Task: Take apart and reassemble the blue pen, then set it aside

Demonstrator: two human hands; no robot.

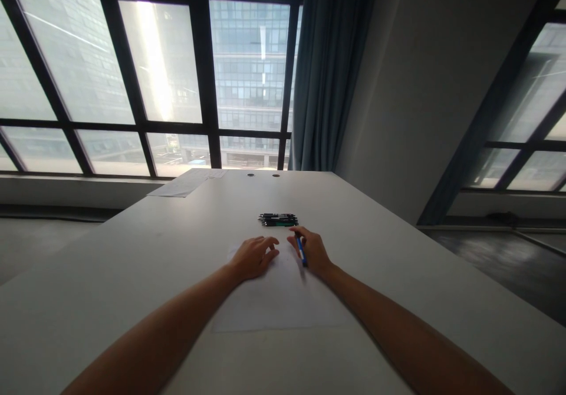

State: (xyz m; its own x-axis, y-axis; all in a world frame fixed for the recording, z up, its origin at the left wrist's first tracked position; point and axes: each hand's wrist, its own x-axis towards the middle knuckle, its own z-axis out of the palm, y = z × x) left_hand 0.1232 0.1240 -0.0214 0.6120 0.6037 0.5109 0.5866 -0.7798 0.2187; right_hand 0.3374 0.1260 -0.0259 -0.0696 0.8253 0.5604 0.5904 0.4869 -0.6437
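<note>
My right hand [313,250] holds a blue pen [301,250] between thumb and fingers, over the right part of a white sheet of paper [274,306]. The pen slants, its dark end toward the far side of the table. Resting at the sheet's upper left, my left hand [255,257] has its fingers curved and apart from the thumb, with nothing between them. Just beyond both hands lies a bunch of pens [277,219], mostly black with some green, side by side across the table.
The white table [186,247] runs away toward the windows. Loose papers [181,184] lie at its far left edge. Two dark round discs [276,175] show near the far end. A blue curtain [327,76] hangs behind, beside a grey wall [424,88].
</note>
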